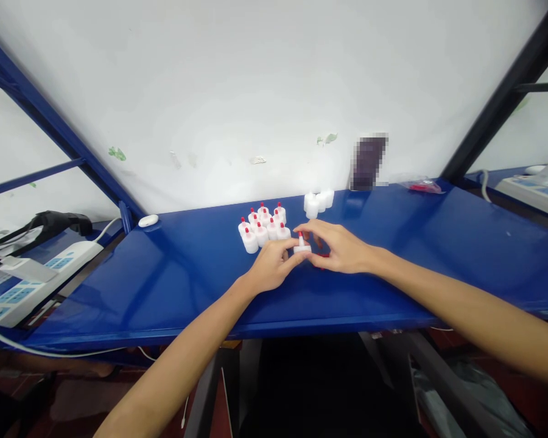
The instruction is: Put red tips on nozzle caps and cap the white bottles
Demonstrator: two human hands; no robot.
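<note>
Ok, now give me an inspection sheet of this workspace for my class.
Surface: glossy blue table.
Job's things: clustered white bottles with red tips; white bottles without visible red tips behind; one white, red-tipped bottle in hand.
Clutter: white oval object; clear plastic bag with red contents; dark pixelated rectangle.
Hands: left hand holds the bottle; right hand has fingers around it, grip unclear.
Cables: white cable near the table's front left; white power strip left.
Surroundings: scuffed white wall; blue metal frame left.
</note>
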